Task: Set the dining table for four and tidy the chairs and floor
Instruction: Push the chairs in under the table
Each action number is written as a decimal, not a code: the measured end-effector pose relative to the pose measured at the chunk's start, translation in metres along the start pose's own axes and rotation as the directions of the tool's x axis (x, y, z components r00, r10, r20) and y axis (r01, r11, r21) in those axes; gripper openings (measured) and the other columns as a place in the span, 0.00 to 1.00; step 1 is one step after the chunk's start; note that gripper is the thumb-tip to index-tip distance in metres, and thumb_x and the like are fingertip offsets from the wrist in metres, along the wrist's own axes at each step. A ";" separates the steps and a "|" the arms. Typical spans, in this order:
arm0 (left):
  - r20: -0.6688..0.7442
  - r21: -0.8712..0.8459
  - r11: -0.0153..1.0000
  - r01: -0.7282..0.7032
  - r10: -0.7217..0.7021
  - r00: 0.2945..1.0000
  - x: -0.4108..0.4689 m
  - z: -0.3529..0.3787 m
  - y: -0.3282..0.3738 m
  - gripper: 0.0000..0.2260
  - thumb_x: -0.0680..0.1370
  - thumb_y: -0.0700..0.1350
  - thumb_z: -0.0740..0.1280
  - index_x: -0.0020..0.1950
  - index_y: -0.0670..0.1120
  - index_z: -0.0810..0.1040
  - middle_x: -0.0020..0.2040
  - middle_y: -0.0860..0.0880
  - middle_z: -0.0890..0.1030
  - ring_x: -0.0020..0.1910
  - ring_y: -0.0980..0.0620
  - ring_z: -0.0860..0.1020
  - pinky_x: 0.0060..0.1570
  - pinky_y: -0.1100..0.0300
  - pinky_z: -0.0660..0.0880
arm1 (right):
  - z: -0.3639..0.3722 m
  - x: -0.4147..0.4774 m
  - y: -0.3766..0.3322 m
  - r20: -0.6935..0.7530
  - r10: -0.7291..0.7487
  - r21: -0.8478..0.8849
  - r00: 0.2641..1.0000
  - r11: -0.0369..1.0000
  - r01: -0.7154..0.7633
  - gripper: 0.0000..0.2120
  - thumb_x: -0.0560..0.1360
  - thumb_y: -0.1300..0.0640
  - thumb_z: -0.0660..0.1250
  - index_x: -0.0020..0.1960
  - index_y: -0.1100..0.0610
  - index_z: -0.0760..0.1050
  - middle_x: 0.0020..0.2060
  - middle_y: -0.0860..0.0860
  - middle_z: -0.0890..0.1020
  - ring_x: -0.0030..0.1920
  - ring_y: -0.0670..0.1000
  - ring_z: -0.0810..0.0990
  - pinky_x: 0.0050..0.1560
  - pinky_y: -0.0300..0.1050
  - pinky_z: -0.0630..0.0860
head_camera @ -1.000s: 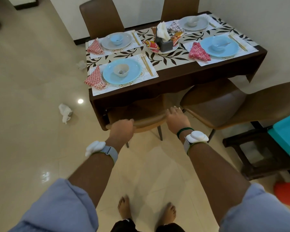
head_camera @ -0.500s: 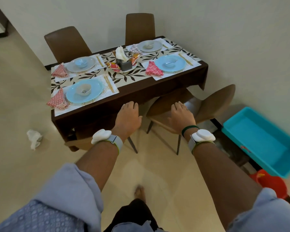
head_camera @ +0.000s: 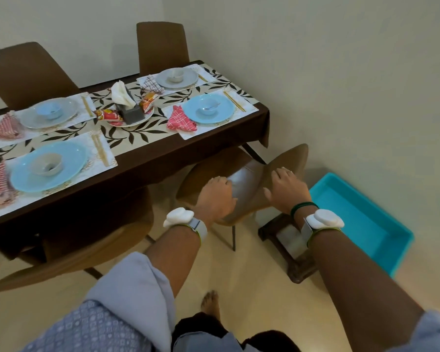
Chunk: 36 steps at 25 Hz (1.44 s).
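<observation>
The dining table [head_camera: 148, 158] carries a place setting on each of its mats: plate, bowl, folded checked napkin and chopsticks. At its near right corner a brown chair [head_camera: 249, 174] stands turned out from the table, its back [head_camera: 294, 154] toward the wall. My left hand [head_camera: 215, 198] rests on the chair's seat with its fingers bent down. My right hand [head_camera: 286, 189] lies with spread fingers on the chair's back. A second brown chair [head_camera: 87, 237] sits tucked under the near left side.
Two more brown chairs [head_camera: 23, 72] [head_camera: 163, 41] stand along the table's far side by the wall. A plate with a tissue box [head_camera: 130, 113] and snack packets sits mid-table. A turquoise tub [head_camera: 361, 219] and a low dark stool [head_camera: 290, 252] are on the floor to the right.
My hands left the near left chair, now tucked under the table, and moved right onto the turned-out chair. My view shifted right; the crumpled tissue on the floor is out of frame.
</observation>
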<state>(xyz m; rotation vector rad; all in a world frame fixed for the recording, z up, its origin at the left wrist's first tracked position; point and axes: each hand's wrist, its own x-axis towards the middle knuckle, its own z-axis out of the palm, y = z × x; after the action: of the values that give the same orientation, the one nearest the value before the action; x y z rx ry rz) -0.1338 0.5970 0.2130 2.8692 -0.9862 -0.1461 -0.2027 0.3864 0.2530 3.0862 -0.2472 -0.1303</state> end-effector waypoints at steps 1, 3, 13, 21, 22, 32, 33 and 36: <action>0.001 -0.011 1.000 -0.024 0.024 1.000 0.009 0.002 0.012 0.27 0.80 0.60 0.62 0.71 0.43 0.70 0.66 0.43 0.75 0.67 0.44 0.73 0.68 0.49 0.72 | 0.003 0.006 0.012 0.017 0.008 0.002 1.000 1.000 -0.008 0.27 0.80 0.43 0.58 0.72 0.59 0.66 0.71 0.58 0.71 0.74 0.57 0.66 0.69 0.54 0.70; 0.037 -0.057 0.997 -0.058 0.060 0.998 0.033 0.005 0.043 0.27 0.81 0.61 0.61 0.71 0.43 0.70 0.66 0.43 0.75 0.66 0.44 0.74 0.64 0.49 0.74 | 0.009 0.024 0.044 0.075 0.032 0.020 0.997 0.999 -0.033 0.24 0.79 0.47 0.59 0.71 0.60 0.67 0.70 0.58 0.71 0.74 0.57 0.66 0.67 0.55 0.71; 0.354 -0.179 0.961 0.211 -0.137 0.925 0.103 0.058 0.160 0.25 0.81 0.60 0.60 0.71 0.43 0.69 0.63 0.43 0.75 0.59 0.41 0.76 0.54 0.47 0.77 | 0.058 0.123 0.170 0.334 -0.270 -0.094 0.903 0.944 0.316 0.28 0.78 0.66 0.62 0.77 0.57 0.61 0.77 0.58 0.60 0.79 0.58 0.55 0.71 0.55 0.66; 0.390 -0.089 0.951 0.295 -0.240 0.889 0.108 0.074 0.158 0.30 0.77 0.34 0.67 0.78 0.44 0.64 0.67 0.43 0.73 0.60 0.39 0.78 0.50 0.44 0.80 | 0.087 0.150 0.179 0.289 -0.538 0.002 0.792 0.828 0.561 0.08 0.79 0.59 0.65 0.57 0.54 0.76 0.59 0.55 0.77 0.64 0.57 0.74 0.64 0.51 0.74; 0.384 -0.085 0.949 0.304 -0.250 0.889 0.104 0.075 0.153 0.31 0.76 0.34 0.67 0.78 0.45 0.64 0.68 0.44 0.73 0.61 0.40 0.77 0.51 0.44 0.80 | 0.087 0.149 0.174 0.286 -0.544 -0.006 0.789 0.822 0.570 0.08 0.79 0.59 0.64 0.58 0.55 0.76 0.57 0.54 0.78 0.60 0.56 0.76 0.59 0.50 0.76; 0.317 0.185 0.866 0.465 -0.500 0.806 0.022 0.055 0.039 0.27 0.81 0.33 0.59 0.80 0.45 0.60 0.79 0.43 0.64 0.73 0.42 0.70 0.59 0.48 0.75 | 0.070 0.111 0.017 0.241 -0.636 -0.075 0.733 0.741 0.667 0.09 0.79 0.60 0.60 0.49 0.56 0.80 0.41 0.53 0.84 0.41 0.57 0.84 0.37 0.46 0.71; 0.316 0.197 0.853 0.483 -0.522 0.792 0.017 0.055 0.027 0.28 0.81 0.33 0.59 0.81 0.45 0.59 0.79 0.43 0.63 0.74 0.42 0.69 0.60 0.48 0.75 | 0.069 0.109 0.003 0.244 -0.639 -0.072 0.729 0.738 0.671 0.09 0.79 0.60 0.60 0.48 0.56 0.80 0.39 0.53 0.84 0.39 0.56 0.83 0.35 0.45 0.71; 0.301 0.230 0.817 0.529 -0.577 0.759 0.006 0.052 -0.004 0.29 0.80 0.32 0.59 0.81 0.45 0.58 0.79 0.42 0.63 0.75 0.42 0.68 0.63 0.48 0.74 | 0.069 0.108 -0.031 0.239 -0.653 -0.073 0.719 0.726 0.684 0.09 0.79 0.62 0.60 0.47 0.56 0.79 0.38 0.53 0.83 0.38 0.56 0.83 0.35 0.45 0.71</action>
<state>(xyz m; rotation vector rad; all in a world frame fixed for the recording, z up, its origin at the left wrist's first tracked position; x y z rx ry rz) -0.1336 0.5930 0.1610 3.2378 -0.1235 -0.6991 -0.0973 0.3970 0.1746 2.8290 0.8639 -0.4531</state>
